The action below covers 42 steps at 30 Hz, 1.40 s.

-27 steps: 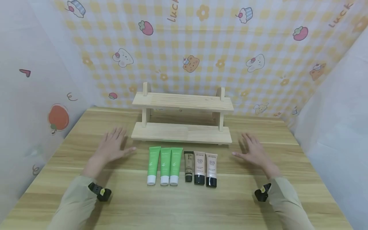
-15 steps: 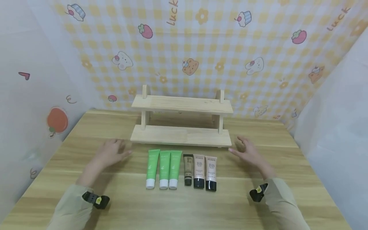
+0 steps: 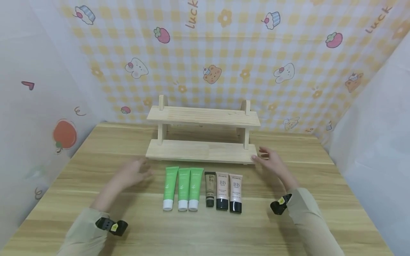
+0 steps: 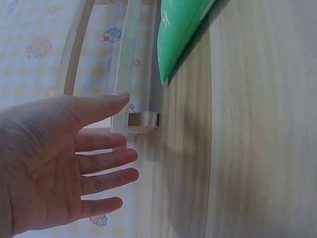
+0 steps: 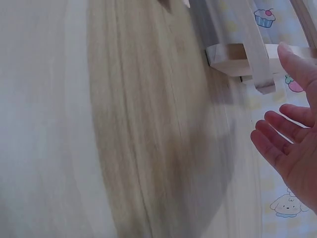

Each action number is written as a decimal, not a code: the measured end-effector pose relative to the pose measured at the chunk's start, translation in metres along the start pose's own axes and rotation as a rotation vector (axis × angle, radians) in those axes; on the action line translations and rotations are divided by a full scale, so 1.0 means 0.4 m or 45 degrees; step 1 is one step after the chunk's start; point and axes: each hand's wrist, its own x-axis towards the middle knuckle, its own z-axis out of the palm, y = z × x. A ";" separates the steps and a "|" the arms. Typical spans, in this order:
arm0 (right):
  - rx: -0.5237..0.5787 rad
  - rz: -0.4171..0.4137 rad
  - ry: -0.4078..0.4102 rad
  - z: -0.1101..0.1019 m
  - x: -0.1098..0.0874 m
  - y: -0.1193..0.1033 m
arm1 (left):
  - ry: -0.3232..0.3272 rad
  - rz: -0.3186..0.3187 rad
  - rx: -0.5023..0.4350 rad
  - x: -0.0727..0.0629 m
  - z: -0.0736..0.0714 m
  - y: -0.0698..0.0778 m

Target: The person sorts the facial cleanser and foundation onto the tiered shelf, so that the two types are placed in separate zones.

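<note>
A two-tier wooden shelf rack (image 3: 201,151) stands toward the back of the table. My left hand (image 3: 132,172) is beside the rack's lower left end, slightly blurred in the head view. Its fingers look extended and apart in the left wrist view, with nothing in them. At the lower right end is my right hand (image 3: 272,163), thumb close to the board's corner and fingers loosely bent; whether it touches, I cannot tell. In front of the rack lie three green tubes (image 3: 183,188) with white caps, a small brown tube (image 3: 209,188), and two BB cream tubes (image 3: 222,190) with black caps.
The wood-grain table (image 3: 205,234) runs under everything. A yellow checked cloth (image 3: 192,53) with cartoon prints hangs behind the rack. White sheets stand at the left and right sides. Black camera straps (image 3: 111,225) sit on both wrists.
Both hands have moved inward toward the ends of the rack, the right one nearer its lower board. The spread fingers have drawn in a little. The tubes and rack stay in place.
</note>
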 end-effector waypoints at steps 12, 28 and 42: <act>0.074 0.083 -0.027 -0.006 0.027 -0.019 | -0.165 -0.085 -0.179 0.005 0.027 0.038; 0.047 0.165 -0.080 0.006 0.049 -0.040 | -0.253 -0.186 -0.323 0.024 0.062 0.083; 0.094 0.150 -0.053 0.005 0.035 -0.051 | -0.262 -0.291 -0.346 0.036 0.093 0.103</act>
